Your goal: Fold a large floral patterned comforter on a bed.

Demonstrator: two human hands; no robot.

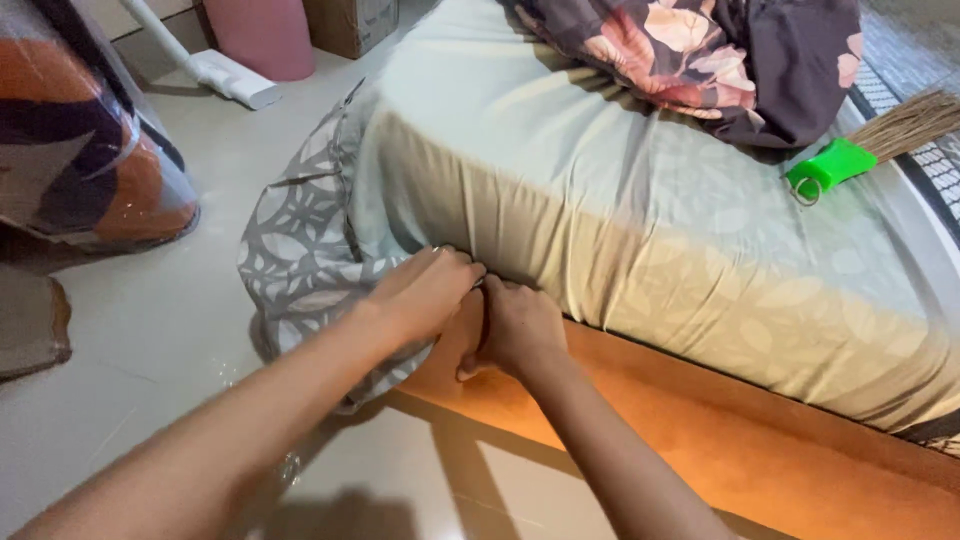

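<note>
Both hands work the lower edge of the pale green bedsheet at the mattress side, just above the orange wooden bed frame. My left hand is curled, fingers pinched shut on a fold of sheet at the bottom edge. My right hand sits touching it, just to its right, knuckles up, fingers pushed down between mattress and frame; fingertips hidden, so I cannot tell whether they grip cloth or only press it.

To my judgement, the tuck goes well if the left keeps the hem taut while the right drives it flat and deep into the gap, moving along the edge in short stretches so no slack bunches.

Sheet edge lies directly under and between both sets of fingers. A grey patterned cloth hangs at the mattress corner, beside the left wrist. A green-handled broom lies on the bed, well apart.
</note>
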